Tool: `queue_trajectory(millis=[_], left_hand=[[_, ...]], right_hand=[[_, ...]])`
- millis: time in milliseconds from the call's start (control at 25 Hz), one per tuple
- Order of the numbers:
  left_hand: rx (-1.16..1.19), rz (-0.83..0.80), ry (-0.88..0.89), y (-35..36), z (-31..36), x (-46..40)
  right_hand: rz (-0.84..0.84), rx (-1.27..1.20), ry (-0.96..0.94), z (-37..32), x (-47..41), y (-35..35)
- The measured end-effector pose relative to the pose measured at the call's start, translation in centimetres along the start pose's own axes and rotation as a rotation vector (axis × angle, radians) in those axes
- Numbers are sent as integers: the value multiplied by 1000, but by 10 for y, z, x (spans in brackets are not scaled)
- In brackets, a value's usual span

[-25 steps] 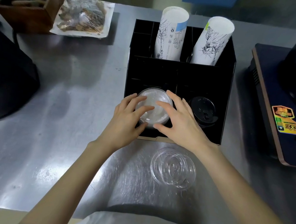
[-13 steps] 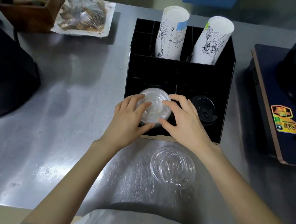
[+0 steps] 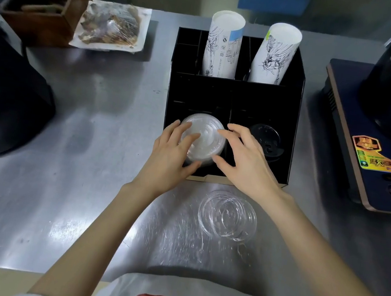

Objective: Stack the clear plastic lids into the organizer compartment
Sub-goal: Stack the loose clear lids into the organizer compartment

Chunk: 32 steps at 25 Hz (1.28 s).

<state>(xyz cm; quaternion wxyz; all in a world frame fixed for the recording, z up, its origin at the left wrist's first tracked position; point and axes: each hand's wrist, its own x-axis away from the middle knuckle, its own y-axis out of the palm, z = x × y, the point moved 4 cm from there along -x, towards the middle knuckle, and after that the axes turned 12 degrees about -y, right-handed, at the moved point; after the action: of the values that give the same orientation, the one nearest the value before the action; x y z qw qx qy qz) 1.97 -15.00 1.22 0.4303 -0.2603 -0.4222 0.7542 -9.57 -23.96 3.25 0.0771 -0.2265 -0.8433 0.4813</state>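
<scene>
A stack of clear plastic lids (image 3: 204, 136) stands in the front left compartment of the black organizer (image 3: 289, 125). My left hand (image 3: 171, 152) grips the stack's left side, fingers over its top and thumb under its near edge. My right hand (image 3: 245, 159) sits at the stack's right side with fingers spread; its fingertips are at or just off the rim. A few more clear lids (image 3: 227, 215) lie loosely overlapped on the steel counter, just in front of the organizer and below my right wrist.
Black lids (image 3: 265, 138) fill the front right compartment. Two stacks of paper cups (image 3: 224, 44) lean in the organizer's back slots. A dark blue appliance with a black pot (image 3: 375, 136) stands to the right, a black machine (image 3: 4, 102) to the left, a wooden box (image 3: 44, 6) and a wrapped tray (image 3: 111, 27) at the back left.
My right hand has drawn back from over the lid stack to its right side, fingers spreading. My left hand stays on the stack, which has hardly moved.
</scene>
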Motion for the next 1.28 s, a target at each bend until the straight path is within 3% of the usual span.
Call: queue_trajectory(millis=[480, 880, 1040, 1280], left_hand=[[47, -8, 18, 11, 17, 56], [45, -235, -291, 64, 9, 87], [87, -260, -374, 71, 9, 90], [173, -302, -360, 75, 14, 93]], right_hand=[[24, -74, 36, 6, 64, 10], [-106, -100, 390, 27, 110, 34], [-128, -90, 428, 27, 115, 40], [-144, -59, 406, 22, 113, 45]])
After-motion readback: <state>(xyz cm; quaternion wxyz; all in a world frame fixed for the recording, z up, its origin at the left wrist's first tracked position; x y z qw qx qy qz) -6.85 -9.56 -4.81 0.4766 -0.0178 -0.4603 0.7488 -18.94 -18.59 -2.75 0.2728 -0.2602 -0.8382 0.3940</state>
